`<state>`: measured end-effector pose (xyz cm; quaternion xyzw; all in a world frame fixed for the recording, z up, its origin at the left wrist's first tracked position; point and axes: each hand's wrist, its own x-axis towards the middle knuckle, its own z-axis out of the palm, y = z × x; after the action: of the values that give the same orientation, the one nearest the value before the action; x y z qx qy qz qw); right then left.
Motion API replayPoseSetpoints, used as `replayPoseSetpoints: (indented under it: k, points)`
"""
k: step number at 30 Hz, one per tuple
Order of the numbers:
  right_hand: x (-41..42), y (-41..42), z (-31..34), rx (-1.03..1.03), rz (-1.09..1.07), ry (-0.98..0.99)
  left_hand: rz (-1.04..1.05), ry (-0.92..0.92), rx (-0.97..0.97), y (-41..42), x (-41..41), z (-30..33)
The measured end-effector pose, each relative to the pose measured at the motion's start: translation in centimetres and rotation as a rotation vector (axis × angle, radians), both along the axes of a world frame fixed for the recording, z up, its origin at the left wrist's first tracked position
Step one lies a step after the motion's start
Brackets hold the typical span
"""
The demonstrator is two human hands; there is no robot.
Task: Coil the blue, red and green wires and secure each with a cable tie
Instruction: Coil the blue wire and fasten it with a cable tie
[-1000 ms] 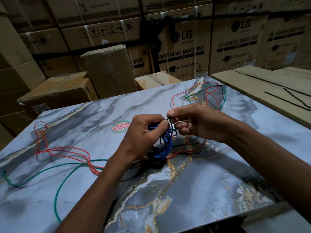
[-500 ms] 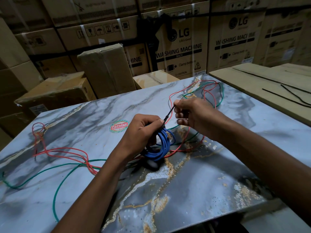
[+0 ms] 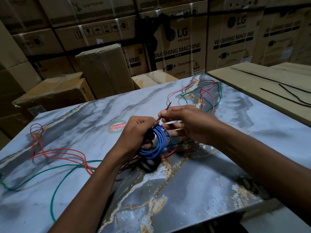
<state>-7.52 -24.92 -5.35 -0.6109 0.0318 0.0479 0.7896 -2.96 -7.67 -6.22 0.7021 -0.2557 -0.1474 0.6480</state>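
My left hand (image 3: 136,133) grips the coiled blue wire (image 3: 158,143) just above the marble table (image 3: 218,174). A black cable tie (image 3: 162,115) wraps the top of the coil, and its tail sticks up and away. My right hand (image 3: 181,121) pinches that tail between thumb and fingers. The red wire (image 3: 55,151) lies loose across the left of the table and loops again at the back right. The green wire (image 3: 55,187) trails over the front left, with more of it tangled at the back right.
Spare black cable ties (image 3: 286,96) lie on a cardboard surface (image 3: 252,81) at the right. Cardboard boxes (image 3: 104,68) stand close behind the table, with washing machine cartons stacked beyond. A round sticker (image 3: 117,128) marks the table's middle.
My right hand has pulled the cable tie's tail up and away through its head, so the tie has drawn tighter on the blue coil. My left hand kept hold of the coil.
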Motion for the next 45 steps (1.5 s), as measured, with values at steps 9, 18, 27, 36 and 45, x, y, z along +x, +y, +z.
replayPoseSetpoints:
  k: [9, 18, 27, 36, 45]
  points:
    - [-0.6, 0.3, 0.2, -0.335, -0.194, -0.118, 0.163, -0.062, 0.064, -1.5, -0.9, -0.1]
    - [-1.0, 0.5, 1.0, -0.031, -0.014, 0.003, 0.265, -0.084, 0.013, -1.0, -1.0, 0.3]
    - [-0.9, 0.2, 1.3, -0.263, -0.234, -0.233, 0.261, -0.041, 0.144, -0.9, -0.1, -0.2]
    - [-0.6, -0.3, 0.9, -0.105, -0.094, -0.208, 0.265, -0.051, 0.137, -0.7, 0.5, -1.1]
    - [-1.2, 1.0, 0.2, -0.358, -0.027, -0.139, 0.317, -0.155, 0.139, -0.7, 0.5, -1.4]
